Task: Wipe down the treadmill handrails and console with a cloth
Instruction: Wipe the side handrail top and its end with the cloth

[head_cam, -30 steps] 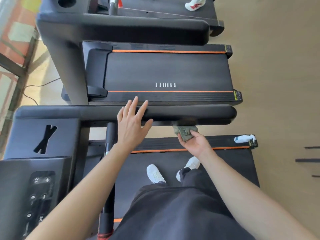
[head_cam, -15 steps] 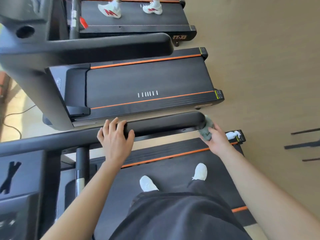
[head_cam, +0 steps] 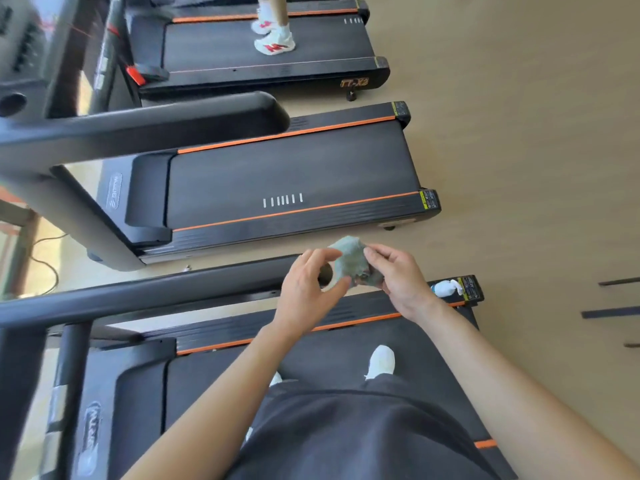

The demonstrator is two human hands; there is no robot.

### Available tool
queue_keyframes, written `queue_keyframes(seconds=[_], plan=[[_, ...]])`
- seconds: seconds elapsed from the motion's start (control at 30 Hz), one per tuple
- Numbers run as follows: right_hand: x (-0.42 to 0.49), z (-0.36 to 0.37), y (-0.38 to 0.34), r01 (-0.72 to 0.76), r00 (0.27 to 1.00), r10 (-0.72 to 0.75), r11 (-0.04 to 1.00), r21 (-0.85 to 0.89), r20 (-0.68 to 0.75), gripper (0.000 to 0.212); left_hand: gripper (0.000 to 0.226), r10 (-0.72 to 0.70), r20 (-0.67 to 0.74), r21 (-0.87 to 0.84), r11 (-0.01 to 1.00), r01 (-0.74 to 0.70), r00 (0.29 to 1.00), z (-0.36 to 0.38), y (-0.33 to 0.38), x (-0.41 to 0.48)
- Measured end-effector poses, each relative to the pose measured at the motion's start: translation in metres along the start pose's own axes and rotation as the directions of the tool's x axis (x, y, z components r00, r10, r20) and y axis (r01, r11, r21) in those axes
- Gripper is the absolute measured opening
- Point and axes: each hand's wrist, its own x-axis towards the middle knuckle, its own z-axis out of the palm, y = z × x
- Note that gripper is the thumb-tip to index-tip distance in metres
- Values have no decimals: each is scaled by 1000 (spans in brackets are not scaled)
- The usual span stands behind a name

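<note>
Now we hold the crumpled grey-green cloth (head_cam: 349,259) in both hands, just above the free end of the long black padded treadmill handrail (head_cam: 156,294). Our right hand (head_cam: 401,275) grips the cloth from the side away from the rail, fingers curled round it; our left hand (head_cam: 306,289) pinches its near edge between thumb and curled fingers, directly over the rail's tip. The cloth looks lifted clear of the rail. Past the rail's end, a small white spray bottle (head_cam: 446,287) sits on the rear corner of the black, orange-striped running deck (head_cam: 346,355) below the rail, where our white trainers (head_cam: 381,362) stand. Beyond the rail sits a second black treadmill (head_cam: 294,171), and further beyond it another person's white-and-red shoes (head_cam: 273,39).
</note>
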Motion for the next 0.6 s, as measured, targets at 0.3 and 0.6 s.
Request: queue_keyframes(seconds=[0.3,0.6], plan=[[13,-83,-51,-6,991,14,998,-62,134,36,20,-39,45,-92,995,43,998,52,64,52],[79,-119,-86,98,988,-145,856,-507,-52,35,13,-198,90,-260,941,215,976,72,70,140]])
